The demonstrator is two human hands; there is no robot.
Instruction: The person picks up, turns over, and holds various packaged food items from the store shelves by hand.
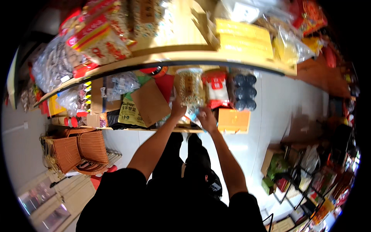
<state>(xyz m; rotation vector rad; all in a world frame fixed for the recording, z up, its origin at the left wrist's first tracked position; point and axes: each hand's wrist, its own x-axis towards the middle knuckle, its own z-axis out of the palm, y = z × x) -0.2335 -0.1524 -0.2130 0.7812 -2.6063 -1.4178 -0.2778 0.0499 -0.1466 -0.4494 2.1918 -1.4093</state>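
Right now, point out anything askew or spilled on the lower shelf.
Left of the left hand, a flat brown piece sits askew, slanting across and partly hiding the yellow-green bag. No spill shows.

Your pale grey tiled floor (247,162) catches glare to your right. Ahead of you, a wooden shelf (166,58) curves across the view. Orange wickerwork (92,147) stands at your left, a black rack (298,172) at your right.
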